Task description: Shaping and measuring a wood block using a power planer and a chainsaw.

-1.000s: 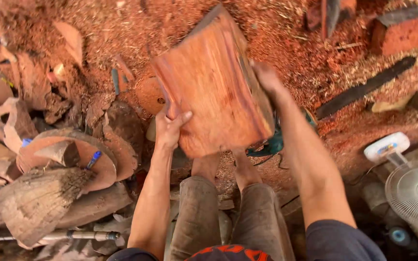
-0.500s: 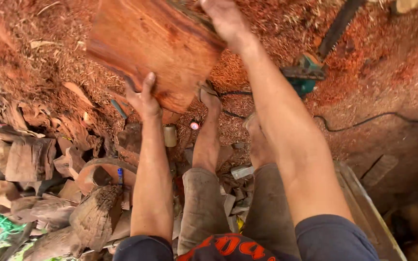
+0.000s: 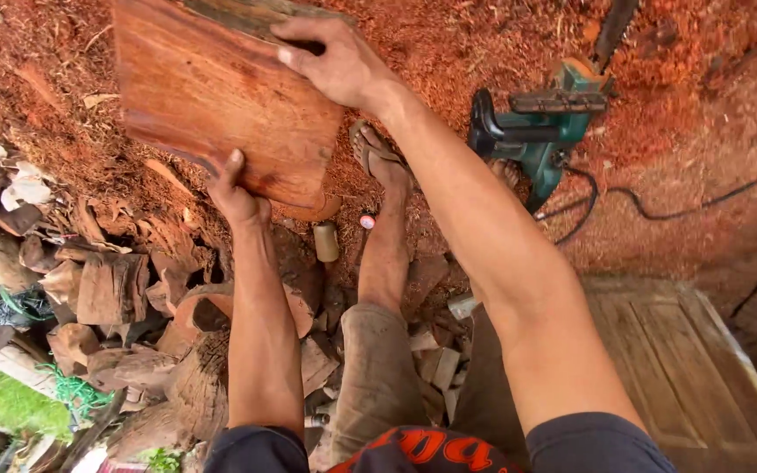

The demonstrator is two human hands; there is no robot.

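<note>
I hold a thick reddish wood slab [image 3: 212, 96] up in front of me with both hands. My left hand [image 3: 237, 194] grips its lower edge from beneath. My right hand [image 3: 330, 61] clasps its upper right edge, where rough bark shows. The slab hangs above ground covered in red sawdust [image 3: 449, 61]. My left leg stretches out below, its sandalled foot [image 3: 377, 153] resting in the sawdust just right of the slab.
A green electric chainsaw [image 3: 541, 127] lies on the sawdust at the right, its black cord [image 3: 659, 206] trailing off rightward. Offcuts and bark pieces [image 3: 111, 289] pile up at the left. A wooden panel [image 3: 685, 368] lies at lower right. A small cylinder [image 3: 326, 241] stands near my foot.
The slab has swung up and to the left in my hands, and my view has turned, bringing the chainsaw into full sight on the right.
</note>
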